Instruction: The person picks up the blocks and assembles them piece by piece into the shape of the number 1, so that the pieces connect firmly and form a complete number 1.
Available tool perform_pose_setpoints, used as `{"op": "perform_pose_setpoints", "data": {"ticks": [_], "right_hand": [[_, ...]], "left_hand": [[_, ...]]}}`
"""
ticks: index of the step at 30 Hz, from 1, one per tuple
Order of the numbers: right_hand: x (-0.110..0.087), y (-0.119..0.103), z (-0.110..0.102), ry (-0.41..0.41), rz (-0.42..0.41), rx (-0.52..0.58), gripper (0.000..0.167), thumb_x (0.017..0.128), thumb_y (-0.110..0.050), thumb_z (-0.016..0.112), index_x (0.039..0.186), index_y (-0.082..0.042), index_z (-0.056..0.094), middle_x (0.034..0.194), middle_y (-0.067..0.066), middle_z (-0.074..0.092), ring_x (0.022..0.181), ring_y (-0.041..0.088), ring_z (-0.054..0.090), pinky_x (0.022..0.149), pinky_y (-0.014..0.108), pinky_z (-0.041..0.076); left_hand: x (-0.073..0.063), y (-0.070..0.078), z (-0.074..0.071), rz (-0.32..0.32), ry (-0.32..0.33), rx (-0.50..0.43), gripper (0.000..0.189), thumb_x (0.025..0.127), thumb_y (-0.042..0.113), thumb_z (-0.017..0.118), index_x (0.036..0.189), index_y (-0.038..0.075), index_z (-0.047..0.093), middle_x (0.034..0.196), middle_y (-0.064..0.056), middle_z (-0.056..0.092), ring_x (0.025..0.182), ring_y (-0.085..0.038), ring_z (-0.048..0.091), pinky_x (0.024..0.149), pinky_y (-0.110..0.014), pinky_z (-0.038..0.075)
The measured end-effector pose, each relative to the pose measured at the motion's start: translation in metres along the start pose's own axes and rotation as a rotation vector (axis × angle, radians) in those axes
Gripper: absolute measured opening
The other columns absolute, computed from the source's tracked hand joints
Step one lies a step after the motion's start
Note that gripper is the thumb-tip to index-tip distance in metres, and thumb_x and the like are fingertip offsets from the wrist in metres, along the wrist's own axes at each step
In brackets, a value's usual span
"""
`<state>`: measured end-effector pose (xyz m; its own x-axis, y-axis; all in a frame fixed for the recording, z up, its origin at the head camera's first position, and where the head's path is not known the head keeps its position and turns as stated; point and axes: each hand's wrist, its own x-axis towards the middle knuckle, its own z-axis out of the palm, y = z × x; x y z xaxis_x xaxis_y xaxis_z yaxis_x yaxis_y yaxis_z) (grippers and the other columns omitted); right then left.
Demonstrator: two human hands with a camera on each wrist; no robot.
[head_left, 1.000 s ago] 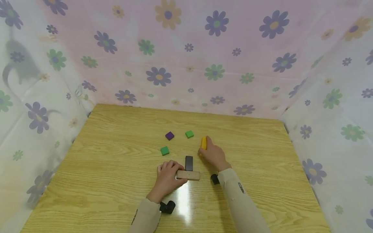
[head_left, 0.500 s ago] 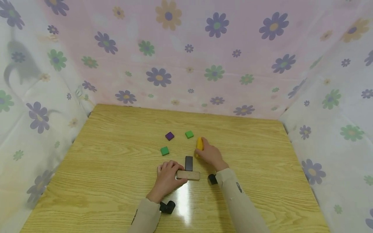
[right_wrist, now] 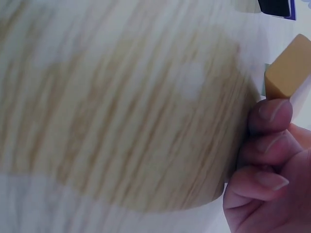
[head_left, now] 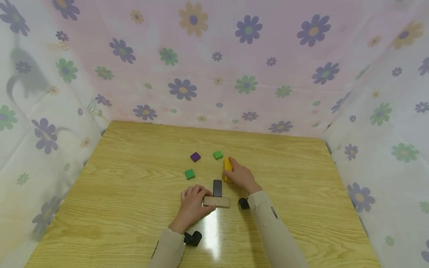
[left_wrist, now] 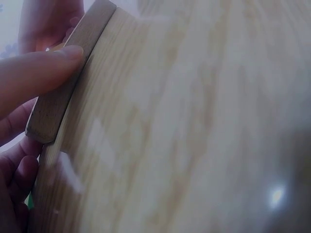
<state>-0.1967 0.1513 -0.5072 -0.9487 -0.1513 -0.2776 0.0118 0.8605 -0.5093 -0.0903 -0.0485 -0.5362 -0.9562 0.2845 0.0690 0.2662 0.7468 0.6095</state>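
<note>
My left hand pinches a plain wooden block between thumb and fingers; in the left wrist view the thumb lies along the block's side. A black block lies just beyond it, its near end right at the wooden block's far side. My right hand grips a long yellow block, standing to the right of the black one. In the right wrist view the yellow block's end sticks out past the curled fingers.
Farther back lie a purple block, a light green block and a darker green block. Black wrist devices sit at both sleeves. Flowered cloth walls enclose the wooden table at the back and sides.
My right hand has moved left with the yellow block, bringing it nearer the light green and black blocks. The left hand stays on the wooden block.
</note>
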Motion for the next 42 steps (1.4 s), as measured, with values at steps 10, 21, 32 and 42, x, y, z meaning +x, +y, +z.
{"op": "perform_pose_setpoints", "data": {"ticks": [10, 21, 32, 42], "right_hand": [[0.002, -0.006, -0.003, -0.016, 0.002, 0.010, 0.072, 0.077, -0.043, 0.052, 0.141, -0.020, 0.026, 0.101, 0.002, 0.055, 0.075, 0.020, 0.047, 0.066, 0.032, 0.035], [0.005, -0.014, -0.005, -0.024, -0.031, 0.014, 0.069, 0.078, -0.040, 0.054, 0.139, -0.021, 0.030, 0.085, 0.001, 0.053, 0.069, 0.019, 0.046, 0.061, 0.030, 0.034], [0.009, -0.021, -0.003, -0.033, -0.035, -0.010, 0.069, 0.078, -0.040, 0.053, 0.140, -0.021, 0.028, 0.082, 0.001, 0.054, 0.068, 0.019, 0.046, 0.059, 0.030, 0.034], [0.018, -0.023, 0.004, -0.033, -0.053, -0.044, 0.070, 0.078, -0.043, 0.053, 0.140, -0.021, 0.028, 0.089, 0.000, 0.056, 0.067, 0.019, 0.048, 0.059, 0.029, 0.036]], "left_hand": [[0.000, 0.000, 0.000, 0.002, -0.002, 0.000, 0.035, 0.072, 0.049, 0.068, 0.098, 0.027, 0.060, 0.098, 0.009, 0.047, 0.092, -0.015, 0.038, 0.083, -0.043, 0.019], [0.000, 0.000, 0.001, 0.003, 0.007, 0.002, 0.034, 0.072, 0.050, 0.067, 0.097, 0.028, 0.059, 0.099, 0.010, 0.047, 0.092, -0.014, 0.038, 0.083, -0.042, 0.019], [0.000, 0.001, 0.000, -0.008, -0.003, -0.005, 0.034, 0.072, 0.050, 0.067, 0.097, 0.028, 0.059, 0.099, 0.010, 0.046, 0.093, -0.014, 0.038, 0.084, -0.042, 0.018], [0.001, 0.001, 0.000, -0.002, 0.010, -0.002, 0.034, 0.071, 0.048, 0.069, 0.097, 0.028, 0.059, 0.099, 0.010, 0.047, 0.092, -0.014, 0.038, 0.082, -0.041, 0.019]]}}
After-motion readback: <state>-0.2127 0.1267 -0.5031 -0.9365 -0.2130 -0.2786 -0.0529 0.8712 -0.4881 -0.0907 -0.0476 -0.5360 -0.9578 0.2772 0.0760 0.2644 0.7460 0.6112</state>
